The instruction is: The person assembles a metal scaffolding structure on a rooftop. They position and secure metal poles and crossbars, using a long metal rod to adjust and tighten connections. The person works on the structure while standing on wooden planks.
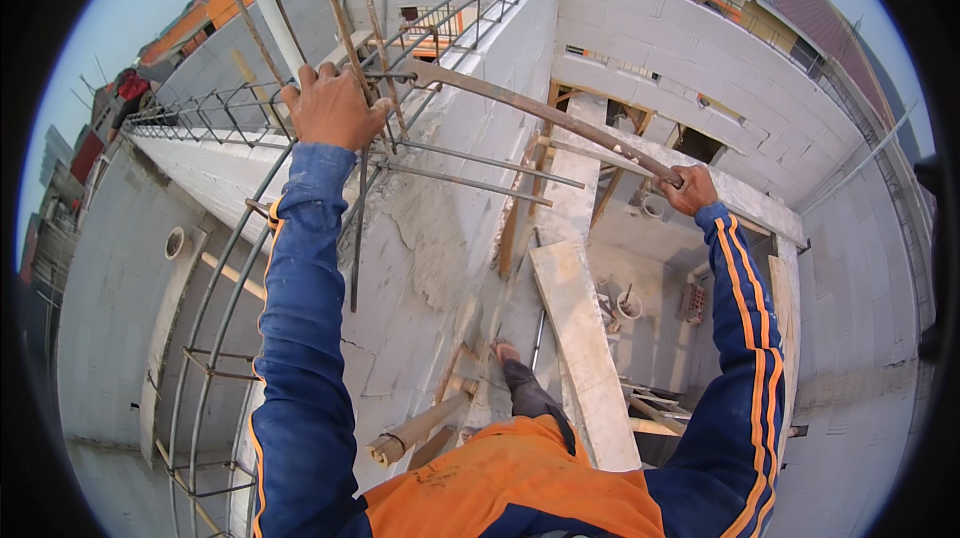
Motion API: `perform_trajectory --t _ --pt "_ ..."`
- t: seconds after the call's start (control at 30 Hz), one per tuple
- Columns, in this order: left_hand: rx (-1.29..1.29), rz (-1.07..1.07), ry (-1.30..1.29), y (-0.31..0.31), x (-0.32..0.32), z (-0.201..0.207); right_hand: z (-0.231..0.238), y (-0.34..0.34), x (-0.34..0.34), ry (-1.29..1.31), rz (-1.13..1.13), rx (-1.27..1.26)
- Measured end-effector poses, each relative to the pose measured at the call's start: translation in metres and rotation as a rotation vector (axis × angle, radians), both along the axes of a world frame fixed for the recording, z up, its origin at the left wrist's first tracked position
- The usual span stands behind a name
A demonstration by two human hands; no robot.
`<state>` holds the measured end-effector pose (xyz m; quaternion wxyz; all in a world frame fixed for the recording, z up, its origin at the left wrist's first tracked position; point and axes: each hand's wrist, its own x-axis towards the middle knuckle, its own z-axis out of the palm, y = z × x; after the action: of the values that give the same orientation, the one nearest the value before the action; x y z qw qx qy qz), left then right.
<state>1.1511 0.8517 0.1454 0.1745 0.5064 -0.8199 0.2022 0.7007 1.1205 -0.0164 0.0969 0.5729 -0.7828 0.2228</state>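
Observation:
My right hand (690,191) is closed round the far end of a long rusty rebar bending bar (545,112). The bar slants up to the left, and its jawed head meets the steel at the wall corner. There my left hand (335,108) is wrapped over upright reinforcing bars (340,13), its palm side hidden. Beside its fingers a pale pipe (268,3) rises. Below the bar's head, two horizontal rebar ends (490,160) stick out to the right over the wall top.
Rebar cages (205,118) run along the block walls (690,68). I stand barefoot on high planks, one pale board (585,338) beside me. A bamboo pole (420,430) juts out near my legs. Far below are a bucket (628,305) and bricks (692,303). Another person (132,88) is at far left.

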Motion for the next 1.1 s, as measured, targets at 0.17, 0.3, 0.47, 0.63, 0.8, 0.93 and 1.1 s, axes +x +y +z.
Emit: perform_trajectory --t 0.17,0.3,0.47,0.63,0.8,0.93,1.1 --pt "0.205 -0.020 0.131 -0.023 0.000 -0.008 -0.027 -0.021 -0.003 -0.029 0.005 0.006" --pt "0.224 -0.148 0.136 -0.043 0.002 -0.019 -0.032 -0.027 -0.007 -0.016 0.039 -0.020" --pt "0.208 -0.114 0.097 -0.044 0.004 -0.022 -0.004 -0.024 -0.019 0.062 0.052 -0.005" --pt "0.183 -0.126 0.183 -0.032 0.002 -0.020 -0.002 -0.063 0.002 0.009 0.035 0.123" --pt "0.161 -0.129 0.163 -0.029 0.003 -0.020 -0.017 -0.093 0.016 -0.050 0.098 0.036" --pt "0.190 -0.137 0.157 -0.031 0.005 -0.017 -0.015 -0.100 0.002 -0.080 0.116 0.107" --pt "0.071 -0.102 0.099 -0.012 0.001 -0.013 -0.040 -0.137 -0.007 -0.109 0.093 0.199"
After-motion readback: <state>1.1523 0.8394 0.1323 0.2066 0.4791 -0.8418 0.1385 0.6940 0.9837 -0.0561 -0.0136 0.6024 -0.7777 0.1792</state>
